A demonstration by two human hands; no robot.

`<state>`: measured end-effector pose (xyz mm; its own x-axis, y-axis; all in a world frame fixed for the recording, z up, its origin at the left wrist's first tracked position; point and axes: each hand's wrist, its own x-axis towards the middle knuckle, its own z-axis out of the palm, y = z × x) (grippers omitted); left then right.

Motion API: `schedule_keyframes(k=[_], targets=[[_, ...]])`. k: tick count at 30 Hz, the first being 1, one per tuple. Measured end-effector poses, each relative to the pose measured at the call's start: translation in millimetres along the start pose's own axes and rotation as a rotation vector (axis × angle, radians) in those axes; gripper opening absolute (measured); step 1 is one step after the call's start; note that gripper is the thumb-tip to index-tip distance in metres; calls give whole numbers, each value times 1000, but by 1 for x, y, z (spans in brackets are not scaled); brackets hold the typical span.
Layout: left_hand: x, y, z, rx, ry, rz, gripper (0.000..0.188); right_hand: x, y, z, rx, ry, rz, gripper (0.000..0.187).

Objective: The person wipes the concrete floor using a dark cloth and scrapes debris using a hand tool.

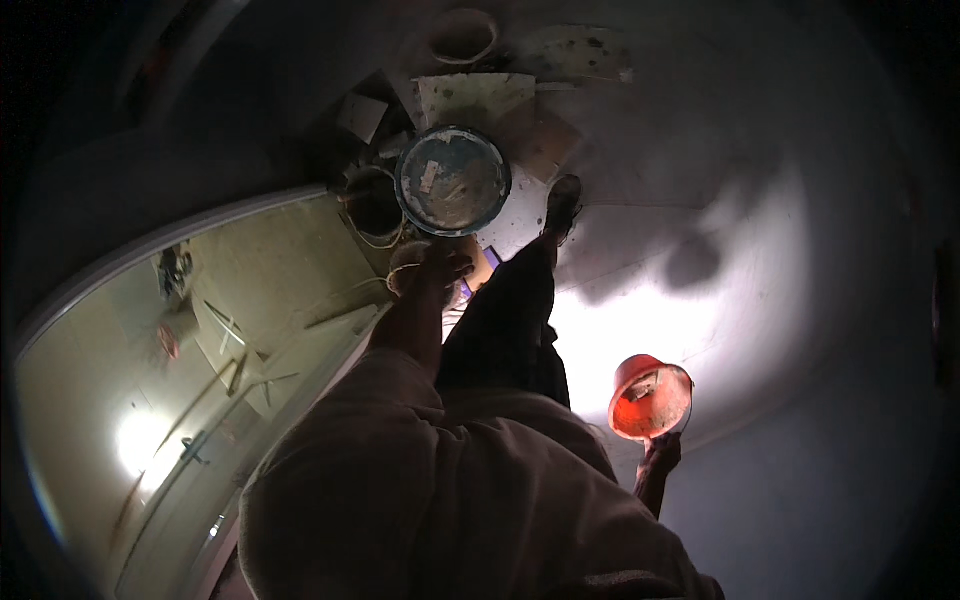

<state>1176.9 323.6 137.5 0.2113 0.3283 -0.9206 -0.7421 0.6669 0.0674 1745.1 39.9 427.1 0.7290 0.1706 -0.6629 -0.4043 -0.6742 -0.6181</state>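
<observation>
At the lower right my right hand (661,453) is closed on an orange bucket (627,399), tipped so that its stained inside shows, with a little grey residue within. My left hand (449,262) reaches down in dim light just below a large round dark-rimmed tub (453,222). Its fingers look loosely bent and apart, with nothing visible in them. Beside that hand sits a brownish bucket (405,258), partly hidden by the hand. The tub's top surface is dusty and crusted, with a small pale scrap (429,177) on it.
A dark bucket with a wire handle (372,207) stands left of the tub. Pale boards (475,97) and a round container (464,38) lie beyond. My shoe (563,200) is right of the tub. A doorway with a white door (250,430) is at left; a bright light patch falls right.
</observation>
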Motion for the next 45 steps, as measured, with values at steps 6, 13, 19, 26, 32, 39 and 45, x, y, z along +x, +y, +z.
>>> schedule_keyframes(k=[6,13,19,26,32,39,45], targets=[[71,-99,54,1132,199,479,56,28,-67,-52,18,178,121,7],[49,-132,40,1209,386,617,62,86,-118,-22,-178,256,89,12],[98,-97,84,234,232,681,40,226,-204,79,-256,-54,54,12],[62,-88,194,1174,313,963,37,282,-186,-11,-211,-75,-43,14],[57,-152,290,755,196,729,42,299,-205,5,-191,-196,-76,17],[140,-221,471,417,-120,594,38,322,-206,-11,14,-247,-34,27],[210,-261,654,425,21,249,33,350,-225,1,27,-240,-11,26]])
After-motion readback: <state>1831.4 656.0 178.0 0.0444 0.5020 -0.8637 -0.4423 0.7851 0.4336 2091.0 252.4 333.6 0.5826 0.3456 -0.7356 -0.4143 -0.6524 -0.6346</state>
